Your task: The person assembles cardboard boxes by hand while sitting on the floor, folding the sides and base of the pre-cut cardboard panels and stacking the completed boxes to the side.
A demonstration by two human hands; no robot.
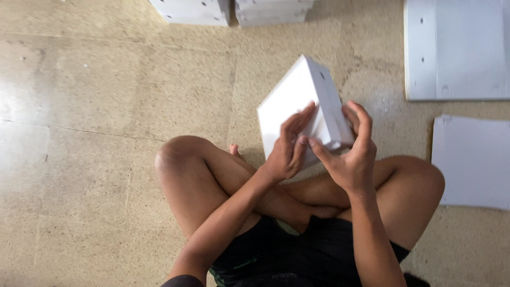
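black shorts [297, 250] and crossed bare legs [212, 175] fill the bottom of the view, the person sitting on the speckled beige stone floor [95, 106]. just above the knees, both hands hold a white folded cardboard box [297, 101] up off the floor, tilted on one corner. the left hand [289, 146] has its grip closed on the box's near lower edge, fingers spread flat over the broad front face. the right hand [353, 151] has its grip closed on the box's lower right corner, fingers curled up over the narrow side and the thumb pressing from below. the two hands touch at the thumbs.

well beyond the hands, at the top edge, sit two more white boxes [228, 11] side by side. far to the right of the right hand lies a flat white cardboard sheet with punched holes [457, 48], and below it a stack of plain white sheets [473, 159].
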